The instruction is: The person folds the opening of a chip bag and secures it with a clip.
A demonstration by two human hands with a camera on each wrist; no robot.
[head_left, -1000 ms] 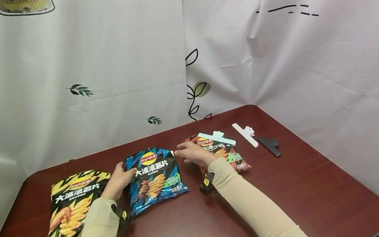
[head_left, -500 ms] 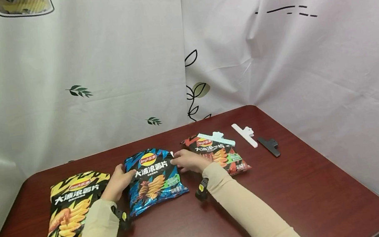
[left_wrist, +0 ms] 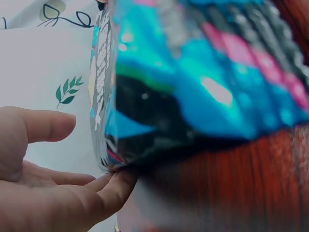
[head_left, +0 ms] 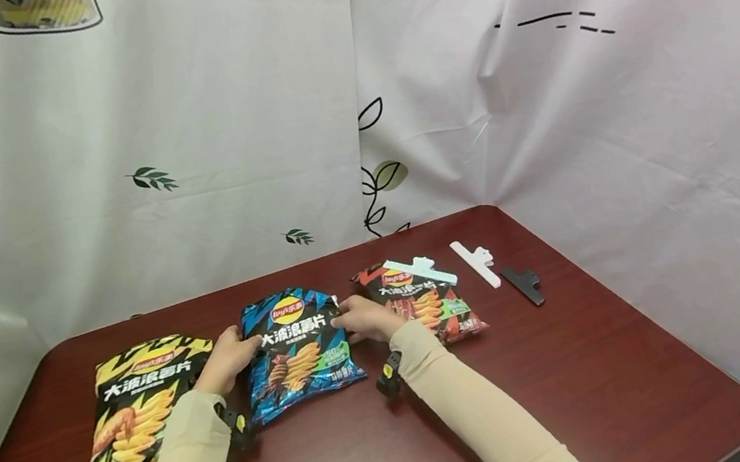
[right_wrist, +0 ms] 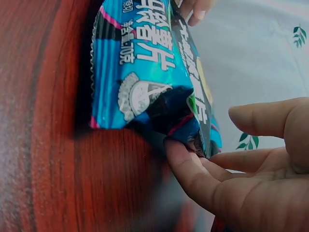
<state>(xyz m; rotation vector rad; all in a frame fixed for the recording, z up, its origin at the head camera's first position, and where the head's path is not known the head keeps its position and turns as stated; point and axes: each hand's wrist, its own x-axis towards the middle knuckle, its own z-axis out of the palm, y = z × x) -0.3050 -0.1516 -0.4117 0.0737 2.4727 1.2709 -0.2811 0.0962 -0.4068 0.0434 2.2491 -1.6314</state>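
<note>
In the head view a blue Lay's potato chip bag (head_left: 298,351) lies on the table between both hands. My left hand (head_left: 224,362) is at its left edge and my right hand (head_left: 366,317) at its right edge. In the left wrist view the fingers (left_wrist: 113,193) touch the bag's side from below, while the thumb stands apart from its front. The right wrist view shows fingertips (right_wrist: 181,154) against the lower side of the bag (right_wrist: 145,58), thumb raised off it. Some fingers are hidden behind the bag.
A yellow chip bag (head_left: 142,411) lies at the left, partly behind the left forearm. On the right a red chip bag (head_left: 447,312) has a pale blue bag clip (head_left: 422,271) across it. A white clip (head_left: 476,266) and a black clip (head_left: 523,286) lie beyond on the table (head_left: 591,390).
My right hand has moved left from in front of the red bag to the blue bag's right edge. The left hand has stayed at the left edge.
</note>
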